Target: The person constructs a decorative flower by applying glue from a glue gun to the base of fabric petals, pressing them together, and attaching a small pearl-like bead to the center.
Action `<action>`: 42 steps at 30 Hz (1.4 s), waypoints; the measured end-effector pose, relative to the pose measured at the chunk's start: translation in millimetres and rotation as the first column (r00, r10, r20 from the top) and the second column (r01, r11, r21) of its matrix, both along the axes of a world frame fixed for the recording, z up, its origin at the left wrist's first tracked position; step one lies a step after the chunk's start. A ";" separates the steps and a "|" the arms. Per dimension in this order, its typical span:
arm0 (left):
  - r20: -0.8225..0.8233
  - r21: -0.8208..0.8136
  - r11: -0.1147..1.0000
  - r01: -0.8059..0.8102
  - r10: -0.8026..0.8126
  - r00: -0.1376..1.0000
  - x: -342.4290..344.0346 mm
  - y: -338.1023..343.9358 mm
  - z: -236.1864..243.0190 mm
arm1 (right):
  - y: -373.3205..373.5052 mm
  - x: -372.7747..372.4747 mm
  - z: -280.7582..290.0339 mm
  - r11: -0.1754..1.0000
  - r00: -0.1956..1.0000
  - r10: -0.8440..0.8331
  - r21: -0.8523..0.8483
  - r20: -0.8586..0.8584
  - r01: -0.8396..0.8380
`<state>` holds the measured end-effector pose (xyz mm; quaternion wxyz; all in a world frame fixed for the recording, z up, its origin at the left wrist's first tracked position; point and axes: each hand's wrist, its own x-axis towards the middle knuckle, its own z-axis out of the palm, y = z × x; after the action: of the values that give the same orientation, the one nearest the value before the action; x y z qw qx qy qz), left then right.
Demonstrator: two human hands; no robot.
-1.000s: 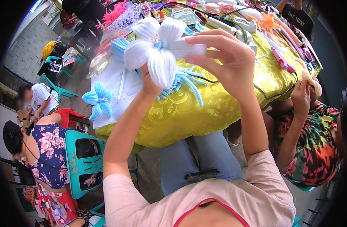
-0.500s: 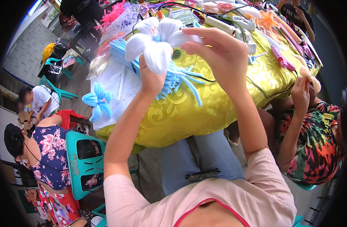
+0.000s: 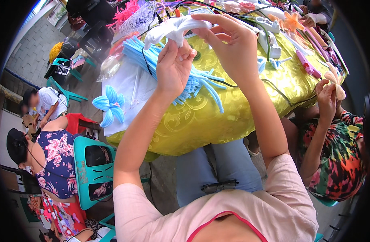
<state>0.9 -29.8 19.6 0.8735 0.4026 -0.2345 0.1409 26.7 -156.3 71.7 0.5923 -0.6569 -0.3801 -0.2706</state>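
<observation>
A white fuzzy flower [image 3: 168,30], made of pipe-cleaner-like material, is held up over the table and tilted so its petals show side-on. Beneath it my left hand [image 3: 175,68] is closed in a pinch round its base. The thumb and fingers of my right hand [image 3: 233,46] pinch the tip of a petal that reaches to the right. Below and behind my left hand lies a bundle of light blue pipe cleaners [image 3: 138,53]. To its left, a finished-looking blue flower [image 3: 109,105] rests on a white sheet [image 3: 126,94].
Yellow patterned cloth [image 3: 217,121] covers the table. A pink glue gun [image 3: 308,63], a white power strip [image 3: 269,45], dark cables and an orange flower [image 3: 291,21] lie farther off. At right, a person's hand [image 3: 327,97] holds a peach-coloured piece. A green chair [image 3: 82,173] stands left.
The white flower has tipped from facing me to side-on, and my left hand has turned with it. My right hand has shifted slightly up and left, still at a petal.
</observation>
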 end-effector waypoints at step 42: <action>0.437 0.481 0.778 -0.404 0.187 0.880 -8.2 14.7 -31.5 | 5.5 -39.2 -39.4 0.968 0.965 0.228 0.140 -0.127 -0.210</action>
<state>-7.3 -15.0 -12.0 0.6238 0.6385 -0.3562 0.2762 -12.5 -150.7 32.3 0.6841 -0.5898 -0.3898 -0.1792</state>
